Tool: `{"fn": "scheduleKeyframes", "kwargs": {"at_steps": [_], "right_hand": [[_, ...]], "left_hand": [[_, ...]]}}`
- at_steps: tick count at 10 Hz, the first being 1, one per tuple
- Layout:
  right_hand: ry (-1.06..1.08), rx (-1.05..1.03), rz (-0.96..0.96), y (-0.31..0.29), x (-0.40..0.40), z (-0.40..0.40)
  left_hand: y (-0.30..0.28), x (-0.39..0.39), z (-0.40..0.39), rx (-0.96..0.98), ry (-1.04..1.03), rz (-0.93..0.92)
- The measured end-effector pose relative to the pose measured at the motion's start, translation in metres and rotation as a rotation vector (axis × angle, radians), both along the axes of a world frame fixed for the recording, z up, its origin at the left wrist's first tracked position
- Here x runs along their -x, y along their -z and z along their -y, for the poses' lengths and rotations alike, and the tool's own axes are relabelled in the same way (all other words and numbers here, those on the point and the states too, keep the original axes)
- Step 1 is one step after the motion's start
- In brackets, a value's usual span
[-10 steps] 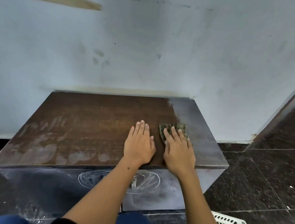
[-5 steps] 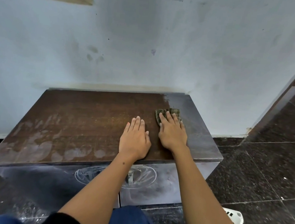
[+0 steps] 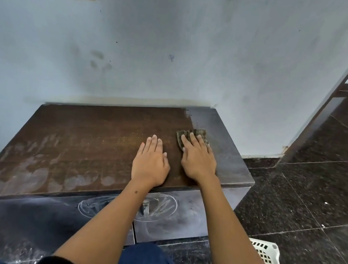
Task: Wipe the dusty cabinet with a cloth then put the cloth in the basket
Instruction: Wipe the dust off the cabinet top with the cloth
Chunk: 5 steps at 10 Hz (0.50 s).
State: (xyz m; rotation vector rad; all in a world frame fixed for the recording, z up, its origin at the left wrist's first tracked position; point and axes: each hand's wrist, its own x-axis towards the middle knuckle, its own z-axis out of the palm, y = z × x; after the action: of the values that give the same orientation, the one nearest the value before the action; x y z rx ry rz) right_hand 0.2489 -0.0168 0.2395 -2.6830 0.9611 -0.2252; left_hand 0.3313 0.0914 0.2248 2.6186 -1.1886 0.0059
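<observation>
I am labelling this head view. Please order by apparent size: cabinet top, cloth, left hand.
1. cabinet top
2. left hand
3. cloth, though the right hand partly covers it.

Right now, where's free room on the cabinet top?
Bare: the cabinet top from the left hand to its left edge, and the strip behind both hands to the wall. Crowded: right hand pressing the cloth beside the left.

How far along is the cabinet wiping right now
Done: a strip at the right end of the cabinet top looks wiped. In hand: the right hand presses the cloth flat there; the left hand rests beside it. Left: the brown, dusty remainder, then cloth into the basket.
</observation>
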Motion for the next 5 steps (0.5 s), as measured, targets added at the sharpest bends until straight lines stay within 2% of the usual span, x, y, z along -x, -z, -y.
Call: {"fn": "scheduleKeyframes", "kwargs": {"at_steps": [1, 3, 4, 5], "right_hand": [[-0.002, -0.002, -0.011, 0.001, -0.009, 0.007], [0.014, 0.081, 0.128, 0.015, 0.057, -0.042], [0.093, 0.072, 0.148, 0.018, 0.089, -0.027], [0.188, 0.074, 0.087, 0.014, 0.097, -0.004]], "left_hand": [[-0.001, 0.0, -0.001, -0.003, 0.008, -0.006], [0.001, -0.001, -0.002, 0.008, 0.007, 0.001], [0.001, -0.003, -0.002, 0.004, 0.014, -0.007], [0.002, -0.001, 0.0, 0.002, -0.004, 0.02]]}}
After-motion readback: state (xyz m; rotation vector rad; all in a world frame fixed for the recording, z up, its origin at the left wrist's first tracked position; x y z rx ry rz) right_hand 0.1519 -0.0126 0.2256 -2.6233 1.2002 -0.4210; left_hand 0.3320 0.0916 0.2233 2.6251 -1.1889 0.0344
